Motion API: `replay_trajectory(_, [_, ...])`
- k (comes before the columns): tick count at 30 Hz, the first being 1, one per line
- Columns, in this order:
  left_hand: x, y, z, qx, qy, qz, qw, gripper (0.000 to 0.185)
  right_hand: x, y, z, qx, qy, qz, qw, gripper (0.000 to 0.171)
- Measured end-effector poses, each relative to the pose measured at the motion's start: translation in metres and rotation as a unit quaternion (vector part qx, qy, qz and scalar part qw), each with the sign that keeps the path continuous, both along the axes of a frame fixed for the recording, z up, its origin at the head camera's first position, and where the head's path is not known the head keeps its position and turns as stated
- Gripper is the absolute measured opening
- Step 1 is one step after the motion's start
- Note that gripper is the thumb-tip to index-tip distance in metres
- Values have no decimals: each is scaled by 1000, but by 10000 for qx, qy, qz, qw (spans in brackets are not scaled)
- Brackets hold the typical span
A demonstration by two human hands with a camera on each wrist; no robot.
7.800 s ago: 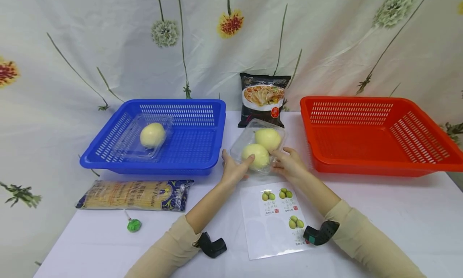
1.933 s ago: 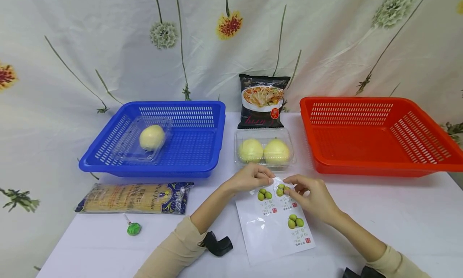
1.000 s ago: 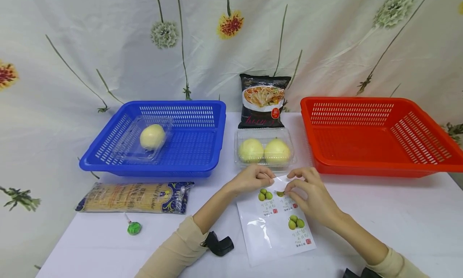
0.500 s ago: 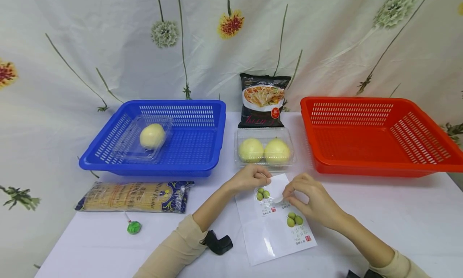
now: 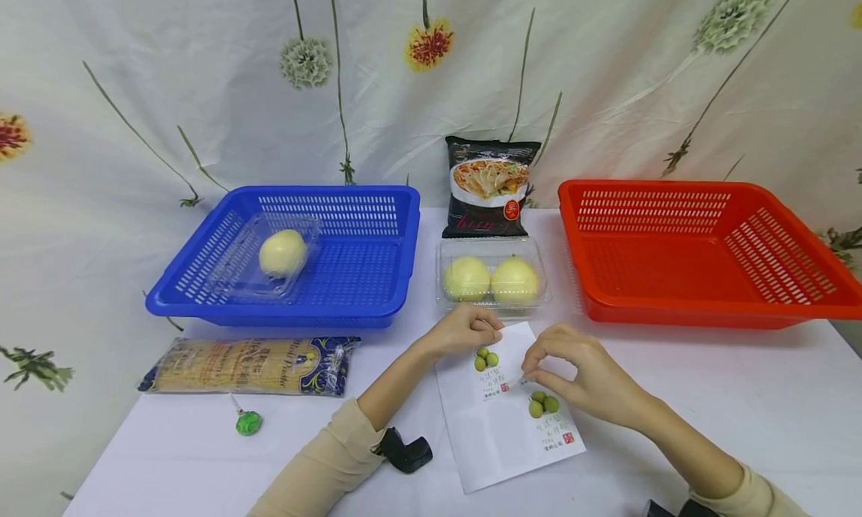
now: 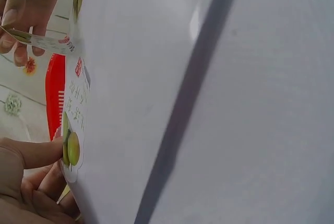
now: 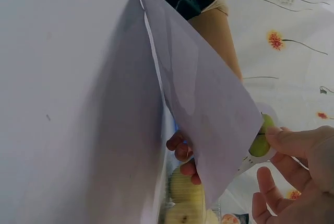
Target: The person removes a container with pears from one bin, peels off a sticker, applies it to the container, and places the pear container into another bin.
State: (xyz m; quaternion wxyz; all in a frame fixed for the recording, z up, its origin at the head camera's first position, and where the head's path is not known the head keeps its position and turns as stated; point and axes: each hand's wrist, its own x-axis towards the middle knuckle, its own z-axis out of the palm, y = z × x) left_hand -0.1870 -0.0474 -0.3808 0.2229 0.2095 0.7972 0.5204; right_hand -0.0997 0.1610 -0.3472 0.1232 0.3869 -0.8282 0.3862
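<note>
Over the far end of the paper sheet [image 5: 488,446], the pear-printed label [image 6: 47,44] spanned the space between the right hand [image 5: 572,363] and the paper. Thumb and finger pinched the label's far end, and from those fingers it curved toward the near left, down to the sheet. Its long axis followed that curve; the near end seemed attached to the paper, though how much of it adhered could not be told. The right hand was the nearer of the two to this label. The left hand [image 5: 465,330] gripped the sheet at its far edge, farther left, with its thumb on the printed face just beside the left label [image 5: 488,382]. A third label [image 5: 552,431] lay nearer and to the right of the pinched one. The right wrist view showed part of the sheet tilted up off the bench [image 5: 673,412]. Just beyond the left hand stood a clear fruit box [image 5: 491,246].
</note>
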Motion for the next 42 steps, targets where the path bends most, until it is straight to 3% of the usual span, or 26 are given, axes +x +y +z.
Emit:
replay_trajectory(11, [0, -2, -1, -46, 208, -42, 9998, 21, -2, -2, 7, -419, 32, 465, 9980, 31])
replay_trajectory(15, [0, 0, 0, -129, 399, -310, 9986, 24, -8, -1, 9, -552, -50, 191, 9983, 29])
replay_trajectory(17, [1, 1, 2, -149, 667, -475, 9965, 26, -12, -1, 8, -552, -102, -9, 9984, 27])
replay_trajectory(22, [3, 1, 10, 61, 1094, -502, 9927, 28, -21, 0, 6, -643, -369, -316, 9967, 20])
replay_trajectory(27, [7, 0, 26, 841, 973, -152, 9916, 29, -31, -3, 4, -868, -477, -589, 9933, 13])
replay_trajectory(32, [9, -2, 37, 988, 974, 234, 9901, 30, -42, -9, 3, -1117, -493, -819, 9891, 10])
replay_trajectory(37, [10, -3, 38, 1032, 1523, 520, 9816, 31, -52, -16, 3, -1360, -476, -1188, 9824, 9])
replay_trajectory(42, [6, 0, 37, 1263, 2014, 1199, 9639, 23, -62, -23, 3, -1781, -673, -1240, 9739, 16])
